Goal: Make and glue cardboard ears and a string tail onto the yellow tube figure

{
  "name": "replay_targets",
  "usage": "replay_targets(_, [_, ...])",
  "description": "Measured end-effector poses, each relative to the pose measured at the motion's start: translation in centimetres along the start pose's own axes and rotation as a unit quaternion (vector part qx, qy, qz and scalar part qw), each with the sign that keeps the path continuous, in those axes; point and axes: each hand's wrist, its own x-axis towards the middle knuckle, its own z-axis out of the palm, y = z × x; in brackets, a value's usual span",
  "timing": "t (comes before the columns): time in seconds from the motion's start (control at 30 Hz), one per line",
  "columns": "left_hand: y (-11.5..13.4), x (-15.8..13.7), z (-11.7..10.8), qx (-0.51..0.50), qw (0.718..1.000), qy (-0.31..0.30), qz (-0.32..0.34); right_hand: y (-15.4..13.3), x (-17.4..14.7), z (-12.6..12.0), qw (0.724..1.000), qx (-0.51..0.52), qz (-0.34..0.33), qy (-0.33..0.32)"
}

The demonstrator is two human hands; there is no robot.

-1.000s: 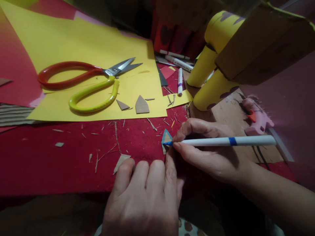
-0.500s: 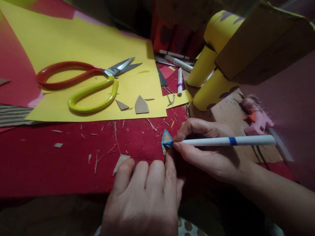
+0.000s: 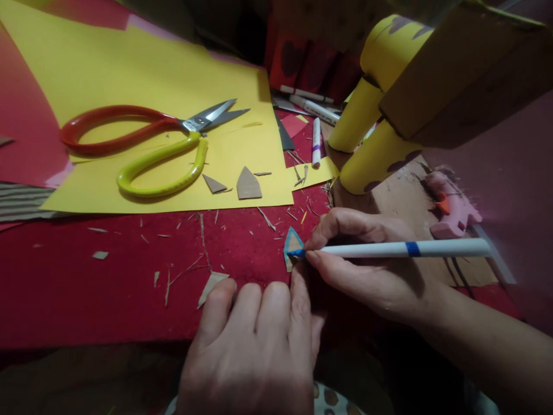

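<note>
Right hand point(image 3: 375, 279), pinched on the marker point(image 3: 380, 249), should stroke lightly while left hand point(image 3: 259, 340), grip unclear, steadies the piece point(image 3: 294, 240).

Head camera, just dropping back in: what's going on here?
A person's right hand holds a blue felt-tip marker, its tip on a small pointed cardboard piece. A finger of the left hand is at that piece's lower edge. Blue lines its two slanting sides, while its visible middle is brown. Beyond, scissors with parted blades lie on a yellow paper sheet, near an uncolored pointed cardboard cutout.
</note>
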Motion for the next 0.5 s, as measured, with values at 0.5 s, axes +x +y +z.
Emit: replay_targets(0.5, [0.00, -0.20, -0.05, 0.002, 1.000, -0.020, -0.001, -0.09, 0.09, -0.15, 1.000, 0.020, -0.019, -0.011])
